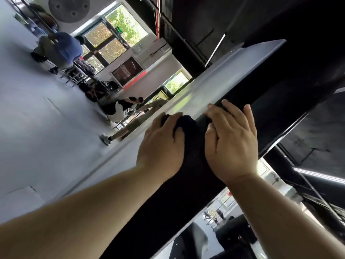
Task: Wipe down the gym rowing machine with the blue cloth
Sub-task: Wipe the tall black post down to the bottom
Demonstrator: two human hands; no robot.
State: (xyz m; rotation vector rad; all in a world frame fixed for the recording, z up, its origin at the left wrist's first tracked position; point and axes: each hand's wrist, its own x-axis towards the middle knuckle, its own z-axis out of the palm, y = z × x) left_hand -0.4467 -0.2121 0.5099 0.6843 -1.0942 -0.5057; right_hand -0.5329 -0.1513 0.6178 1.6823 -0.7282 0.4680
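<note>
Left hand (162, 146) fingers curled over bunched dark cloth (188, 124) on black beam (280, 109); right hand (231, 144) fingers straight, flat beside cloth.

I'm in a gym hall: broad grey floor (37, 131), tall windows (112, 42), other people (119, 109) stooping, a black machine beam (280, 109).
</note>
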